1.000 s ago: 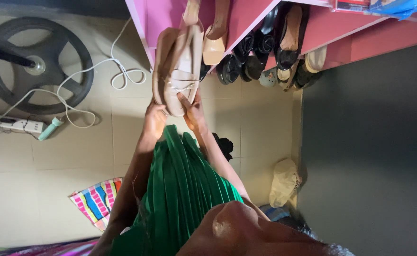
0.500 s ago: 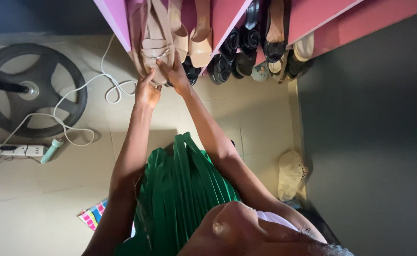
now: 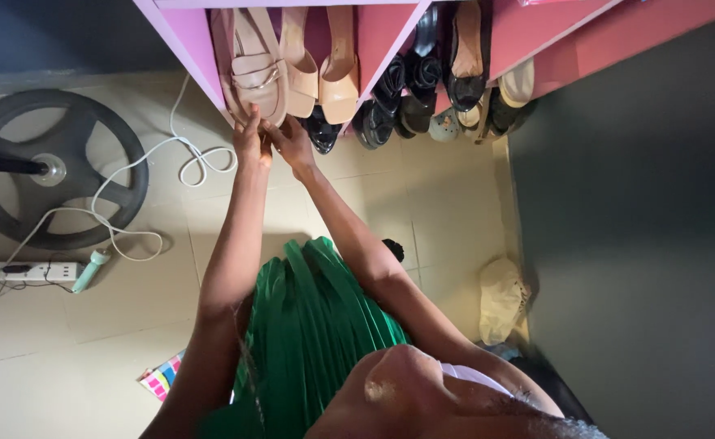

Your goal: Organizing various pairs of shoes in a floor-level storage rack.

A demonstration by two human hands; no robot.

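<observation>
A pair of beige loafers [image 3: 253, 69] lies on a pink shelf [image 3: 187, 49], toes pointing away from me. My left hand [image 3: 249, 140] grips the heel end of the loafers from below. My right hand [image 3: 292, 145] is pressed against it on the right, fingertips on the same heel end. Beside the loafers, a pair of beige heeled sandals [image 3: 323, 69] lies in the same compartment. Both my arms stretch out over my green pleated skirt [image 3: 313, 325].
Several black shoes [image 3: 410, 93] fill the compartment to the right and the floor under the shelf. A round black fan base [image 3: 53, 167], a white cable [image 3: 199, 162] and a power strip [image 3: 24, 271] lie on the tiled floor at left. A white bag [image 3: 502, 297] sits by the dark wall [image 3: 642, 244].
Both hands have carried the beige loafers up and forward; they now lie fully on the pink shelf next to the sandals. My arms are stretched out further.
</observation>
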